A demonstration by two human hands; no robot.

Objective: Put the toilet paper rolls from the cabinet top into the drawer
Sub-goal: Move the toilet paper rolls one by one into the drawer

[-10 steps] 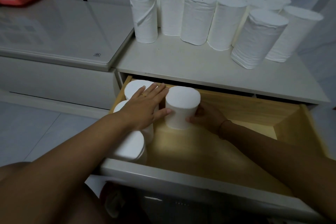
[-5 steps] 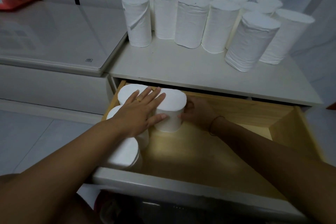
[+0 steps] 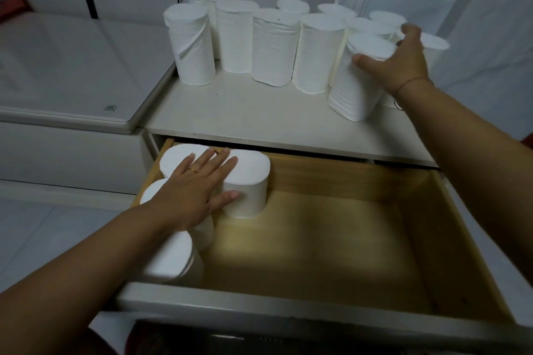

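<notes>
Left hand (image 3: 191,194) lies flat, fingers spread wide, on the white paper rolls standing in the open wooden drawer (image 3: 331,242), thumb against the side of the back-right drawer roll (image 3: 249,186). Four rolls visible there, at the left; the hand hides most of one, and the front one is blurred. Right hand (image 3: 399,62) is spread open on the leaning white toilet paper roll (image 3: 353,83) on the white cabinet surface (image 3: 245,112), not clearly closed round it. It hides the rolls behind, so the upright group (image 3: 271,46) can't be counted exactly.
</notes>
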